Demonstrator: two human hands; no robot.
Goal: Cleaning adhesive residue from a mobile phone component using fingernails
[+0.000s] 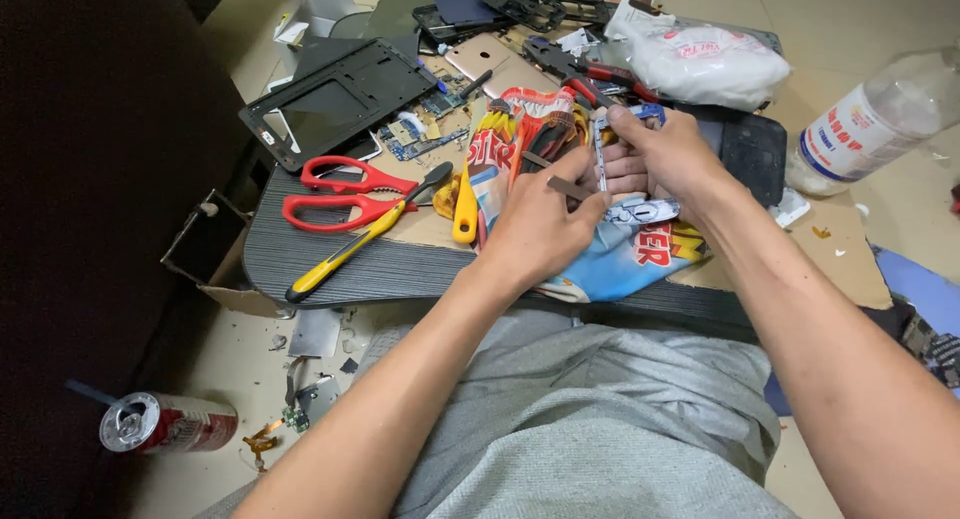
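Both hands meet over a small dark board resting across the person's lap. The right hand (pixel 668 159) pinches a thin silver-blue phone frame part (pixel 625 169) by its upper end, thumb and forefinger closed on it, with the part running down from the fingers to a metal piece over a colourful printed cloth (pixel 620 259). The left hand (pixel 545 224) has its fingers curled in against the same part from the left side and grips a small flat dark tool (pixel 565 186) whose tip points at the part; whether that tip touches the metal cannot be told. The cloth lies under both hands on the board (pixel 330 269). To the left on the board are red-handled scissors (pixel 345 194) and, just beside them, a yellow-handled screwdriver (pixel 345 249) lying at a slant. Farther back sit a black tablet frame (pixel 335 99), small blue circuit boards (pixel 420 134), a gold phone back (pixel 490 59) and red-handled pliers (pixel 590 71). A white plastic bag (pixel 700 59) lies behind the hands, a clear plastic bottle (pixel 880 119) on its side to the right, and a drink can (pixel 165 422) on the floor at lower left.
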